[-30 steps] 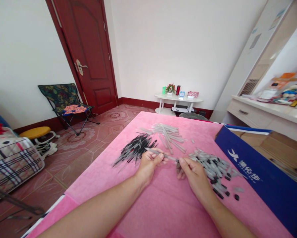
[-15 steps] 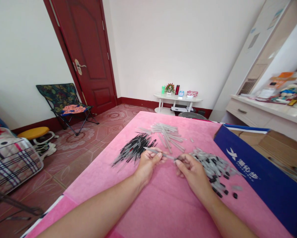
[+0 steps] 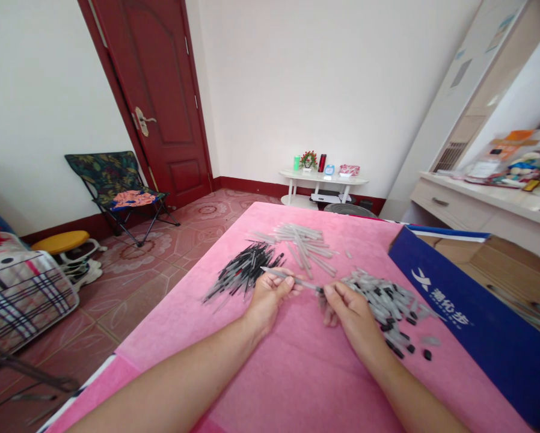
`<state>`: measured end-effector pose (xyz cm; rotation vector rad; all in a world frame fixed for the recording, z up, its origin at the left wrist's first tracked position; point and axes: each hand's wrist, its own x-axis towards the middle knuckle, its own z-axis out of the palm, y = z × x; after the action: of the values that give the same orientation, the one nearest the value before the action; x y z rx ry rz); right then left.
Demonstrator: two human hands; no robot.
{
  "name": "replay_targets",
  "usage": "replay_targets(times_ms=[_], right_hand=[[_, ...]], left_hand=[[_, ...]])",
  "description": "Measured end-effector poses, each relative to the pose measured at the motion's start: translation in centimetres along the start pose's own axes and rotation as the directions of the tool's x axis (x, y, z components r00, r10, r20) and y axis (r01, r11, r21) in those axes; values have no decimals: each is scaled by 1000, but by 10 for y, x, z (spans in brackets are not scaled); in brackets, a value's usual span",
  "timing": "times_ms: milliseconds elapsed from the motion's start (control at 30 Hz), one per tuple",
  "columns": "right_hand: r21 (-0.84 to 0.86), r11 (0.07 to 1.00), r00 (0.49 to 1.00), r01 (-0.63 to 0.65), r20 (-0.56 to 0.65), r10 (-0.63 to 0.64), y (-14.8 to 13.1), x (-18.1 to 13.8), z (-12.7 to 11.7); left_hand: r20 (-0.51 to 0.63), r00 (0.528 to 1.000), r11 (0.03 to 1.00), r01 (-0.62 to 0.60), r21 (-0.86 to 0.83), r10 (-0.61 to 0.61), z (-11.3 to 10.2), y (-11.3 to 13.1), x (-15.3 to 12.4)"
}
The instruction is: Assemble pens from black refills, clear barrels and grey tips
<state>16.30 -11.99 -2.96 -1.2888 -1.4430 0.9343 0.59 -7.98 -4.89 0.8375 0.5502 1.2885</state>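
Far left, on the tiled floor and clear of the work, stand a plaid bag [image 3: 29, 300], a yellow-topped stool [image 3: 61, 240] and a camouflage folding chair [image 3: 105, 174]. On the pink cloth [image 3: 274, 373] of the desk, the leftmost heap is of slim black and grey pen refills [image 3: 243, 270]; they look thin, light and apt to roll or tangle, best picked singly near the middle.

Just beside them, the left hand [image 3: 272, 294] pinches a grey pen barrel [image 3: 303, 282] between thumb and fingers, its pointed tip jutting out leftward. The barrel, held above the cloth between both hands, should be light, stiff and smooth, perhaps slippery; a grip along its shaft seems surest. Beyond it lie loose translucent barrels [image 3: 310, 246], overlapping, some crosswise.

The right hand [image 3: 349, 304] has thumb and fingertips closed on the barrel's dark right end; blur hides exactly what is there. Just beyond that hand, clear pen caps [image 3: 382, 300] and short black pieces [image 3: 427, 355] lie jumbled, crowding its right side. Further right, the blue cardboard box [image 3: 445, 300] walls off the desk, with a white dresser [image 3: 472, 210] behind it.
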Motion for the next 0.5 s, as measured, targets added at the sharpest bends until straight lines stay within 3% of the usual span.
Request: replay_targets(times_ms=[500], right_hand=[[20,999,998,-51,48,50,1,1,2]], left_hand=[[49,999,999,-26,38,24,1,1,-1]])
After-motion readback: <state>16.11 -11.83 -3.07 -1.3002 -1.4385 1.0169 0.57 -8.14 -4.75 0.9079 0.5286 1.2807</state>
